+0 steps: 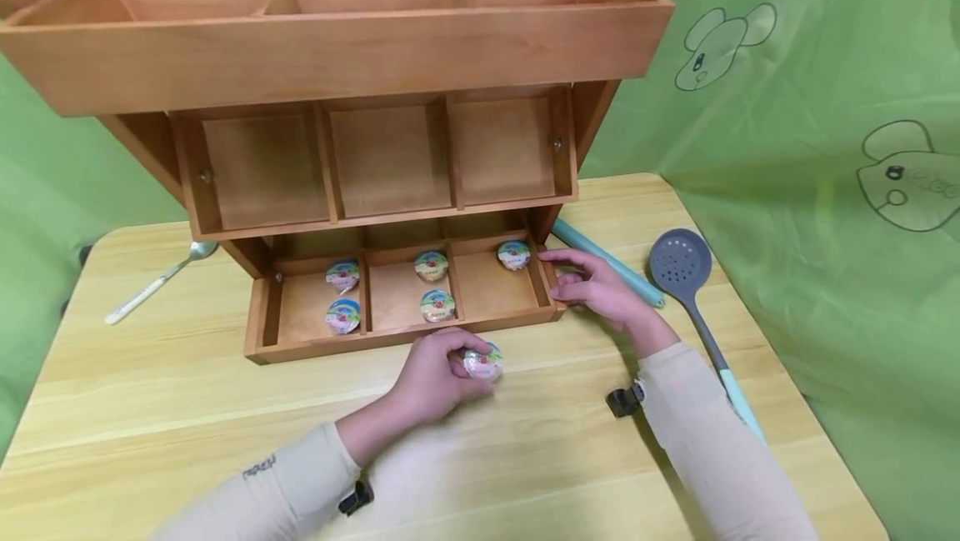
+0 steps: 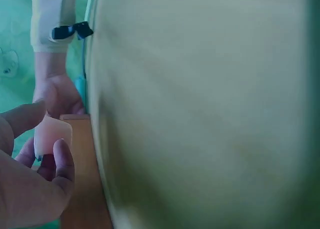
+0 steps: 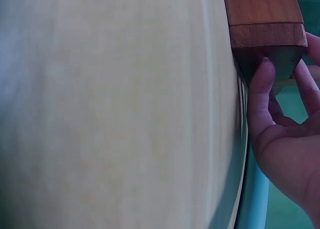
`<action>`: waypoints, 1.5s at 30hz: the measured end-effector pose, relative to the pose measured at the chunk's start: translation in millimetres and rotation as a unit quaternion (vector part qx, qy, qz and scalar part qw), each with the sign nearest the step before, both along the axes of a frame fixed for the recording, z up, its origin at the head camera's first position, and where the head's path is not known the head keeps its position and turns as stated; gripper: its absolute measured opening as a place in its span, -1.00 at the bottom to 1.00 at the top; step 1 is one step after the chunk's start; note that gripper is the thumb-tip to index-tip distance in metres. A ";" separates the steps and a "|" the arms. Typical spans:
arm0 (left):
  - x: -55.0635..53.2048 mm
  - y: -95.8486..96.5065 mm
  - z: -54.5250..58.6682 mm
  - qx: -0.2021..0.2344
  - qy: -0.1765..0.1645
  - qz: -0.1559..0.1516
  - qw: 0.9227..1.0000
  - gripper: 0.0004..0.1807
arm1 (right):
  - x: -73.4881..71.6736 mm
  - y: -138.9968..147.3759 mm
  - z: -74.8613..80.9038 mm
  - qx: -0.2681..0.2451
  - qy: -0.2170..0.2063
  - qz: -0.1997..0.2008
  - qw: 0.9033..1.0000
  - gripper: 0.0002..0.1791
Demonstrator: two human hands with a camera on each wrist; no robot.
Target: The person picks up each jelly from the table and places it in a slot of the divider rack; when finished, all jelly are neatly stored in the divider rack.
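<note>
My left hand pinches a small jelly cup with a printed foil lid, in front of the wooden rack's bottom tray. In the left wrist view, the pale, translucent body of the jelly cup shows between thumb and fingers. At the tray's right end, my right hand rests its thumb and fingertips against the outer side wall. Two jelly cups lie in the left compartment, two more in the middle one, and a single one at the back of the right one.
Above the tray, the rack has a tilted middle tier and a deep top tier, each with three compartments. Right of it lie a blue-green rod and a grey slotted skimmer. A spoon lies at the left. Green fabric hangs behind.
</note>
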State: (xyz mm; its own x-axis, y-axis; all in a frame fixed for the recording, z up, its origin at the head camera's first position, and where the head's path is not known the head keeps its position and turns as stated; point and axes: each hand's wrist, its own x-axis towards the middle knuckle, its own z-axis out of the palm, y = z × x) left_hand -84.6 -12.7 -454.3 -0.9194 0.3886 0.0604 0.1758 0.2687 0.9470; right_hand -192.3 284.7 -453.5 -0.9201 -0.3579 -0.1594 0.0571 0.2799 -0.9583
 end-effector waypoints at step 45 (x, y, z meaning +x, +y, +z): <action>-106.0 81.1 12.3 -0.115 -0.121 0.068 0.984 -0.68 | -1.3 0.9 -1.6 -0.028 -0.018 0.001 0.999 -0.36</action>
State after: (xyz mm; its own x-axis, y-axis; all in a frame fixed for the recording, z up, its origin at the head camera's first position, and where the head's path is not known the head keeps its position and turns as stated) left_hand -190.6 68.4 -442.0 -0.9404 0.2399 -0.2411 -0.0987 0.4860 0.8684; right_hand -193.6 285.7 -455.1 -0.9135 -0.3684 -0.1729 0.0922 0.2265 -0.9696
